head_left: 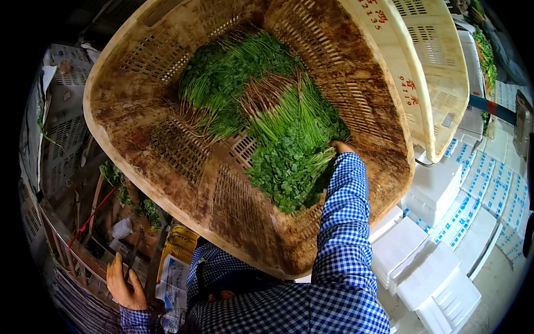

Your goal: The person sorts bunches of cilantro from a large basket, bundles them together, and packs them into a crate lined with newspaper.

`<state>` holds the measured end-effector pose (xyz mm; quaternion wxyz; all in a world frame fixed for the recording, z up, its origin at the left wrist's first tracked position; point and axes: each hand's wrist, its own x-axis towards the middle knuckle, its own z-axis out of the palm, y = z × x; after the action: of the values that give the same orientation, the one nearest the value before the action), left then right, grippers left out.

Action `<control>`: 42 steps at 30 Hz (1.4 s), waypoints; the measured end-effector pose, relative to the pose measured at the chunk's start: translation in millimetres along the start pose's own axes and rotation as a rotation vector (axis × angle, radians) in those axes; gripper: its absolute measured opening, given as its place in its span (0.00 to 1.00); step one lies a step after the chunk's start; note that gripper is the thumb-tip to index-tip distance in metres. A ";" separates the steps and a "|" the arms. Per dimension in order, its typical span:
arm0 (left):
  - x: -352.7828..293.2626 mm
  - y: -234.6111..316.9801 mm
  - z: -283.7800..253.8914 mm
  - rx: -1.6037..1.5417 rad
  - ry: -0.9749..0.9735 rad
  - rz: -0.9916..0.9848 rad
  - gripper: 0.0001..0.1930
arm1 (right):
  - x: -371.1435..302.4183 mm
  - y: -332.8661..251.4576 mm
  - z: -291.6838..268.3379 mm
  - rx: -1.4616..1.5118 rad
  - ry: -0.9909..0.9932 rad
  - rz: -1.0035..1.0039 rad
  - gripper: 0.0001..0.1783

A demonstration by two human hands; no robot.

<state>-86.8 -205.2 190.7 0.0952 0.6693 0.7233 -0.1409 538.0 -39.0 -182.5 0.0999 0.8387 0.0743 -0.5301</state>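
Inside a large, brown-stained plastic basket (245, 214) lie bunches of leafy coriander (289, 161) with pale green stems and brownish roots. My right arm reaches in over the near right rim. My right hand (343, 147) touches the right edge of the nearest bunch, by some pale stems; its fingers are mostly hidden, so their grip does not show. At the lower left, outside the basket, my left hand (125, 285) is raised with thumb and fingers apart, holding nothing.
Cream plastic baskets (420, 83) stand against the right side of the stained one. White foam boxes (439, 267) are piled at the right. A yellow crate (179, 245) sits near my left side. Wooden bars (83, 250) and loose greens (150, 213) lie at the left.
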 end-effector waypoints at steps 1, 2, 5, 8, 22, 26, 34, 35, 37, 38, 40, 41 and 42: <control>3.2 0.7 1.3 -0.011 -0.004 0.009 0.22 | -4.6 -0.6 -4.0 -0.045 0.012 0.005 0.36; 6.2 1.6 1.8 -0.020 -0.008 0.019 0.22 | -11.7 -1.9 -6.8 -0.090 0.021 0.011 0.35; 2.6 0.4 8.8 -0.034 0.002 0.042 0.20 | -56.7 -2.1 -6.8 -0.152 0.023 -0.075 0.28; 5.6 -6.5 8.8 -0.075 0.032 0.073 0.21 | -52.6 35.8 -0.9 0.099 0.199 -0.126 0.29; 158.8 296.7 45.9 -1.054 -0.270 0.598 0.17 | -199.6 135.4 82.8 0.509 0.537 -0.567 0.12; 195.8 386.2 124.7 -0.804 -0.864 0.380 0.20 | -207.7 141.1 90.5 0.603 0.497 -0.876 0.07; 187.8 473.8 255.1 -0.610 -1.003 0.258 0.36 | -268.3 178.6 136.1 0.425 0.236 -0.784 0.21; 180.9 480.6 263.3 -0.631 -0.982 0.222 0.38 | -258.6 191.0 148.9 0.604 0.049 -0.687 0.22; 171.7 496.2 259.9 -0.485 -0.899 0.272 0.45 | -253.4 200.1 166.1 1.159 -0.186 -0.433 0.23; 174.6 501.2 260.4 -0.464 -0.892 0.262 0.46 | -256.2 199.1 165.7 1.173 -0.120 -0.469 0.21; 186.8 502.5 261.1 -0.416 -0.905 0.245 0.49 | -279.1 170.8 133.4 0.813 0.124 -0.682 0.14; 190.6 502.1 266.9 -0.420 -0.945 0.220 0.49 | -289.8 156.3 113.6 0.423 0.301 -0.839 0.10; 193.4 503.6 275.1 -0.425 -0.983 0.203 0.49 | -286.7 159.2 117.0 0.395 0.233 -0.796 0.12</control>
<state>383.6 -81.8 -170.0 0.5686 0.5570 0.5378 -0.2778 350.0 -227.4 41.9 -0.2821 0.8021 0.2989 -0.4333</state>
